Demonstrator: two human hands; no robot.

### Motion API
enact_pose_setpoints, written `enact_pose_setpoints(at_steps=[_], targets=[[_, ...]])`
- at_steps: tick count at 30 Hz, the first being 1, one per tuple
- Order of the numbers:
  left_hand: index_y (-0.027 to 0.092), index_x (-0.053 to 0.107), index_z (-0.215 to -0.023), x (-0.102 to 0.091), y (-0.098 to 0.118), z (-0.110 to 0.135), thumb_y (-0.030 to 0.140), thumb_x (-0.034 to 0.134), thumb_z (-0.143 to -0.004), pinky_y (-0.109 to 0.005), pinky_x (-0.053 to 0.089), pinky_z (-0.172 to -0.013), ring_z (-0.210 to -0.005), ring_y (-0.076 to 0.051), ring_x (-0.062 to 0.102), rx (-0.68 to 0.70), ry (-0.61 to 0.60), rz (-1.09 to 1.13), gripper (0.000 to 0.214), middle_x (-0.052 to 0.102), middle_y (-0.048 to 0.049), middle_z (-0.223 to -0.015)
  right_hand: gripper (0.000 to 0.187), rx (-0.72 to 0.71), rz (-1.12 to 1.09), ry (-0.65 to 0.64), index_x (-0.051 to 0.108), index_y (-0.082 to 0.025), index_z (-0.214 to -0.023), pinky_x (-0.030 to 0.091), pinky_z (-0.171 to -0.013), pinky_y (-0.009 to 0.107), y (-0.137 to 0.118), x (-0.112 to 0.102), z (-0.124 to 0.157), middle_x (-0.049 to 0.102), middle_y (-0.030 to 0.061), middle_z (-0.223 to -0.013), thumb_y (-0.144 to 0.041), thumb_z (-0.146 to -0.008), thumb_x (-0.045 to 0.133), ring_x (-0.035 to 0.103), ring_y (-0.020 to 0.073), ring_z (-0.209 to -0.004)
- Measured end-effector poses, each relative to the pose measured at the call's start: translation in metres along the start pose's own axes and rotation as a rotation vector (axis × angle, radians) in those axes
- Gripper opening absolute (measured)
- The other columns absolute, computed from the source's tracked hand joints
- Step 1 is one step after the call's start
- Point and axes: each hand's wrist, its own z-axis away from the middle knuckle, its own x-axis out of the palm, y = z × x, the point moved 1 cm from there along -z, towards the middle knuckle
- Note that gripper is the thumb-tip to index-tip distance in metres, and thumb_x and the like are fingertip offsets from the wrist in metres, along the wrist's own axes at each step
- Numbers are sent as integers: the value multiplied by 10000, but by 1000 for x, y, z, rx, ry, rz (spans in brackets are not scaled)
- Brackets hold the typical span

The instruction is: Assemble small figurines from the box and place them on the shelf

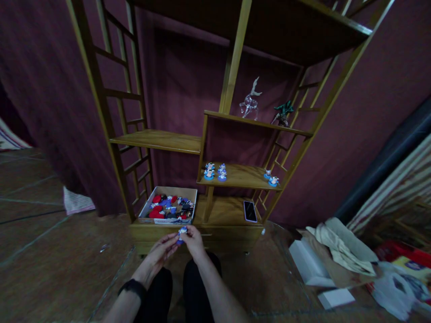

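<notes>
A small purple-and-white toy figurine [182,233] is between my two hands, just in front of the shelf's drawers. My right hand [195,242] grips it from the right with thumb and fingers. From the left, the fingertips of my left hand [161,249] close on its lower part. Just beyond my hands sits an open cardboard box [144,214] holding many red, purple and black figurines. On the small middle shelf [242,176], several similar figurines stand at the left, such as a purple one [222,175], and two blue-based ones, including this figurine [273,181], at the right.
A phone [250,211] lies on the bottom board. Higher up stand a clear glass deer [249,105] and a dark green ornament [283,113]. An open carton with cloth [336,251] and a plastic bag [392,287] are on the floor at right.
</notes>
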Motion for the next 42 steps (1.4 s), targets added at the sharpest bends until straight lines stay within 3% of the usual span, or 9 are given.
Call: enact_pose_setpoints(at_steps=[5, 9, 14, 18, 23, 30, 36, 42], targets=[[153, 601, -926, 5, 4, 5, 198, 687, -682, -220, 522, -623, -678, -146, 661, -32, -13, -16, 262, 690, -68, -790, 263, 23, -40, 6, 602, -191, -836, 462, -690, 289, -14, -14, 5, 641, -11, -754, -260, -587, 656, 591, 161, -705], [146, 585, -985, 4, 3, 1, 192, 663, -704, -228, 521, -646, -735, -164, 667, -38, 35, -40, 295, 692, -97, -838, 312, 27, -4, 5, 601, -191, -842, 456, -600, 273, -49, -48, -3, 640, -1, -740, -306, -565, 686, 582, 165, -665], [138, 583, -1019, 2, 1, -5, 104, 637, -702, -228, 522, -697, -804, -171, 664, -15, 15, -24, 324, 692, -99, -890, 379, -189, 100, 8, 583, -193, -925, 459, -676, 278, -146, -118, -41, 640, 16, -817, -324, -585, 687, 581, 151, -712], [137, 587, -1015, -4, -1, -11, 82, 648, -681, -219, 522, -712, -829, -174, 661, -14, 13, -30, 344, 694, -94, -902, 371, -411, 364, 112, 546, -207, -1018, 444, -689, 245, -232, -182, -91, 614, 6, -838, -285, -662, 610, 556, 117, -702], [152, 577, -1034, -10, -4, -23, 87, 661, -666, -217, 524, -702, -842, -181, 658, -48, 24, -39, 383, 699, -89, -895, 272, -391, 853, 276, 559, -200, -940, 427, -610, 210, -293, -244, -157, 566, -34, -703, -215, -668, 564, 523, 106, -640], [158, 602, -1013, -1, -2, -24, 152, 692, -642, -267, 522, -757, -911, -224, 640, -123, 53, -46, 382, 690, -108, -947, 221, -203, 1260, 316, 567, -194, -879, 394, -561, 175, -312, -287, -208, 616, 0, -773, -113, -675, 539, 533, 99, -650], [162, 628, -969, 0, -8, -32, 186, 735, -582, -301, 492, -828, -977, -256, 610, -161, 69, -26, 402, 699, -107, -917, 230, -147, 1327, 245, 598, -179, -834, 377, -536, 161, -297, -295, -225, 615, 0, -738, -86, -624, 586, 519, 95, -622], [170, 631, -961, -2, -15, -40, 162, 728, -596, -284, 507, -777, -888, -229, 646, -175, 41, -18, 378, 700, -92, -897, 268, -117, 1376, 214, 622, -174, -845, 399, -587, 158, -299, -298, -233, 636, 9, -800, -58, -606, 588, 544, 98, -673]])
